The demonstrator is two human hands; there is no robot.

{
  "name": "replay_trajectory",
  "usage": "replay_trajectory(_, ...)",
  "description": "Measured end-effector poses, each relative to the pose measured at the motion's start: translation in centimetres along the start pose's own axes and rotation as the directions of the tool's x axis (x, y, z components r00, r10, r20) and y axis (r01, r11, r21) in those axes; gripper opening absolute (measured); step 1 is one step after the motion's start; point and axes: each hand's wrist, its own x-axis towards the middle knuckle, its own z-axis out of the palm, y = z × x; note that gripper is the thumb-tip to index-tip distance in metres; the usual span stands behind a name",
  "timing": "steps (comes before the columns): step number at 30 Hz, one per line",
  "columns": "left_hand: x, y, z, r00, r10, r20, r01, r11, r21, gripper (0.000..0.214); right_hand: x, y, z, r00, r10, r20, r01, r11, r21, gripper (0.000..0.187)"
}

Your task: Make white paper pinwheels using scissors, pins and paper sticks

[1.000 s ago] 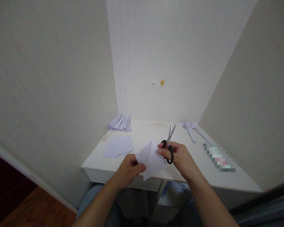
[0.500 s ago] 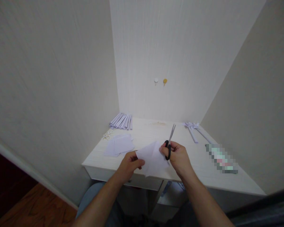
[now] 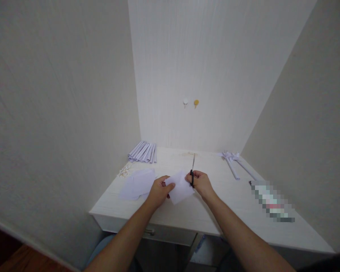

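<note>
Between my hands is a white sheet of paper (image 3: 180,190), held over the front part of the desk. My left hand (image 3: 160,192) pinches its left edge, thumb on top. My right hand (image 3: 201,184) has black-handled scissors (image 3: 192,177) in it, the blades pointing away from me and looking closed. Its fingertips also touch the paper's right edge. To the left of my left hand, a loose stack of white paper sheets (image 3: 140,183) lies flat on the desk.
Several rolled paper tubes (image 3: 143,152) lie at the back left, near small whitish bits (image 3: 125,170). Paper tubes with a folded paper piece (image 3: 231,156) lie at the back right. A blurred-out item (image 3: 272,202) rests on the desk (image 3: 221,211) at right. Two hooks (image 3: 196,102) are on the wall.
The paper between my hands has turned and looks smaller, perhaps folded over. My right hand has moved left, closer to my left hand, and the scissors stand more upright. The camera view has shifted slightly.
</note>
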Motion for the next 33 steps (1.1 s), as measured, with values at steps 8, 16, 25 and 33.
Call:
replay_trajectory(8,3.6,-1.5,-0.5,0.998,-0.007,-0.057,0.008,1.000,0.005,0.028,4.8,2.4,0.3,0.994,0.010,0.106,-0.015,0.999,0.047,0.028)
replay_trajectory(16,3.4,-1.8,-0.7,0.995,0.027,-0.092,-0.020,0.997,0.076,0.022,4.3,2.2,0.0,0.987,-0.070,0.143,0.045,0.985,0.169,0.035)
replay_trajectory(25,3.1,-1.6,-0.2,0.997,0.075,-0.032,-0.069,0.985,0.156,0.026,3.4,0.8,-0.4,0.977,-0.080,0.199,0.045,0.983,0.177,0.030)
replay_trajectory(33,2.6,-1.3,-0.3,0.997,0.072,0.028,-0.077,0.969,0.233,0.018,2.8,0.6,-0.3,0.967,-0.061,0.246,0.017,0.984,0.176,0.035)
